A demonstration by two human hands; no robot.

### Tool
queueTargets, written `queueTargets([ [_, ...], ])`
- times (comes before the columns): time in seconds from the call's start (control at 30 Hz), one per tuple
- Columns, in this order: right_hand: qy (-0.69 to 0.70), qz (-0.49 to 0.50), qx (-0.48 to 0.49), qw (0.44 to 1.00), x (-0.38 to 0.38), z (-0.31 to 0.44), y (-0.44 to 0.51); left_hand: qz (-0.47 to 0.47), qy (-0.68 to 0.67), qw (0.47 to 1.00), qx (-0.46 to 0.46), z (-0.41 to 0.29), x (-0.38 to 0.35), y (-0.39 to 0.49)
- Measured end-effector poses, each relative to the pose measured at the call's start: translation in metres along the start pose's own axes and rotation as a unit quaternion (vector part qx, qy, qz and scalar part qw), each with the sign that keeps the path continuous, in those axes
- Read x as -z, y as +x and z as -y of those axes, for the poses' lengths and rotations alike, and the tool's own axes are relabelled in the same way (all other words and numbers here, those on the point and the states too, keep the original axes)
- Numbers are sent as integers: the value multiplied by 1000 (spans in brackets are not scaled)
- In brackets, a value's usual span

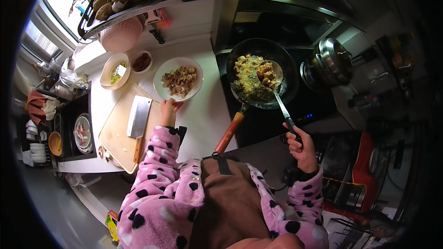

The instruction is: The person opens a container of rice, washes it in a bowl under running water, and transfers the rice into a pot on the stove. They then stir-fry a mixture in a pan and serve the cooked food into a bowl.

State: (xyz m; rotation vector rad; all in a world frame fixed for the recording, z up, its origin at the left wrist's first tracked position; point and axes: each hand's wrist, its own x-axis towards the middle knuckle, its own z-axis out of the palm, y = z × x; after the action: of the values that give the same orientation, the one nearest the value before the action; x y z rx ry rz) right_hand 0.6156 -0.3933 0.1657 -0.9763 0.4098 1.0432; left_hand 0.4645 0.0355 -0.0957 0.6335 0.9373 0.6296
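My right hand (301, 148) grips the black handle of a metal ladle (283, 105). Browned, diced pieces of food (267, 72) fill the ladle's bowl, which is over a dark wok (289, 55). More pieces (247, 64) lie in bubbling oil on the wok's left side. My left hand (169, 109) holds the near rim of a white plate (197, 88) heaped with similar browned pieces (180, 79). Whether the plate is lifted off the counter, I cannot tell. The wok's wooden handle (230, 133) points towards me.
A cleaver (139, 116) lies on a cutting board (116, 133) left of my forearm. Behind it stand an oval bowl (105, 79) and a small bowl of dark red food (142, 62). A lidded metal pot (328, 64) stands right of the wok; a sink (65, 109) is far left.
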Motion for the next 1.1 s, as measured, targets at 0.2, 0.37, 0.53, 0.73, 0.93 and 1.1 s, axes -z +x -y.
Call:
queueTargets([
  [0.2,-22,-1,28,999,-11,8,-27,87,98,990,-43,-66,-43,-81],
  [0.37,-94,28,79,992,-27,15,-62,175,160,970,-48,-92,-101,-124],
  [0.53,-192,45,93,976,-33,-3,-69,231,164,959,23,-73,-148,-134],
  [0.73,-602,-36,427,674,-24,-53,-30,259,173,950,20,-54,-160,-142],
  [0.93,-733,-130,442,500,-10,-65,-12,264,163,949,48,-51,-149,-140],
  [1.1,-608,-25,533,588,-17,-51,-4,236,156,959,30,-51,-135,-129],
])
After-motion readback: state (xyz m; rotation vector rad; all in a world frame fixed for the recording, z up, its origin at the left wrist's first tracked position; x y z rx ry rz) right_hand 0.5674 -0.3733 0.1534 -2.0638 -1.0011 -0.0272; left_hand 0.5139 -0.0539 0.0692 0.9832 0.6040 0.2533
